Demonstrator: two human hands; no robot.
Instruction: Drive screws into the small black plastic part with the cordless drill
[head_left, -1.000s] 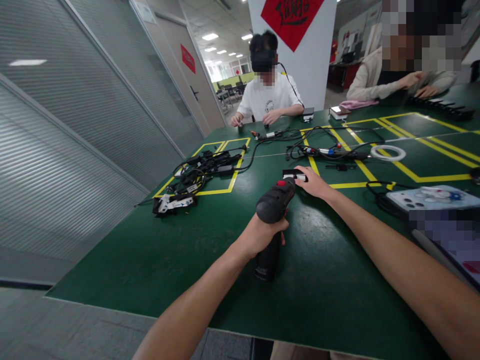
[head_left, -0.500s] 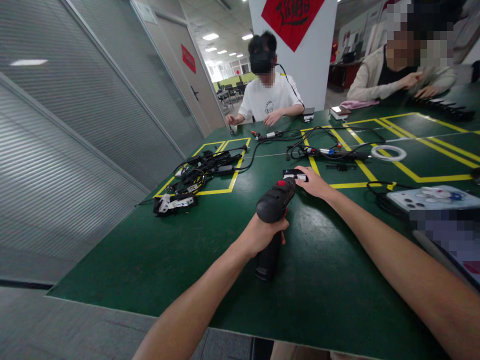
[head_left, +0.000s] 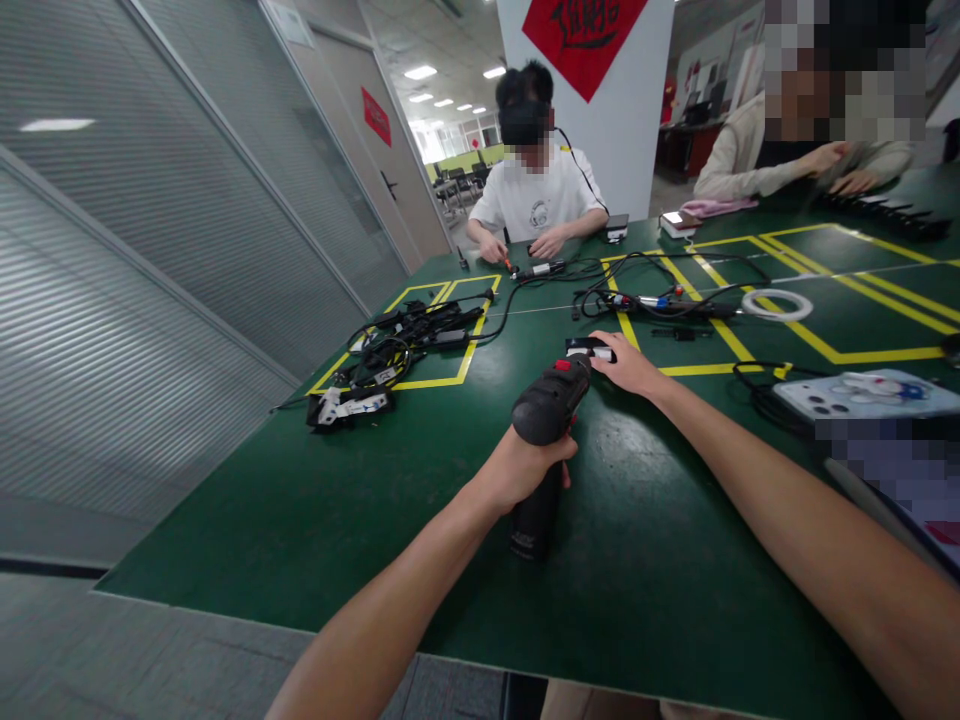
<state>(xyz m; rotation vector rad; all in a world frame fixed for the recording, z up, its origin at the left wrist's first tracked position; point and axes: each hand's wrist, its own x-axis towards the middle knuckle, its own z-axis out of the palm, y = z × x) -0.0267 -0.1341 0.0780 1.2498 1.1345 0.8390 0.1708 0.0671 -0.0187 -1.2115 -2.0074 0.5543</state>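
Two hands are gripping; the left hand (head_left: 526,468) is clasping the drill (head_left: 546,408), fingers curling round its handle; the right hand (head_left: 625,367) is holding the block (head_left: 587,346) on the table (head_left: 675,520), fingers bending round its right end; the drill is pointing blockward

We look out from one camera, worn on the person's head above the near edge of the desk (head_left: 300,540), facing forward and down along its top. The forearms (head_left: 405,590) rise from the bottom and lower right, close to us, leading to the left hand (head_left: 519,468) near the middle of our view and the right hand (head_left: 626,365) a little farther off. We see wide: the partition (head_left: 112,300) slants up at left, a co-worker (head_left: 540,200) sits across the desk, and ceiling lights (head_left: 420,72) show far behind.
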